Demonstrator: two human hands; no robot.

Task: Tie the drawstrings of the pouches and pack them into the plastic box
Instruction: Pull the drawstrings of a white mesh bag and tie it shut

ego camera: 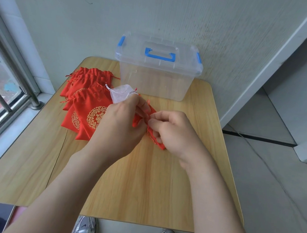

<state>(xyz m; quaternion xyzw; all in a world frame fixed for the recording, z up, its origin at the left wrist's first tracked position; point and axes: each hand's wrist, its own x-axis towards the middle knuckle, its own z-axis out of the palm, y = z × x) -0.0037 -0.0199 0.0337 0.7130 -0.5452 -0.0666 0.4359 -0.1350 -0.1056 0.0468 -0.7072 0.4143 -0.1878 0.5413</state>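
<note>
A small red pouch (153, 114) lies between my two hands at the middle of the wooden table (141, 182). My left hand (121, 120) and my right hand (173, 132) both pinch its red drawstrings; most of the pouch is hidden behind my fingers. Several red pouches with gold round patterns (89, 105) lie piled on the table's left. A white mesh pouch (121, 94) lies just beyond my left hand. The clear plastic box (153, 78) with blue handle and clips stands at the back with its lid on.
A wall runs behind the table. A window with metal bars (3, 87) is on the left. The floor drops away to the right, and my shoes (86, 229) show under the near edge.
</note>
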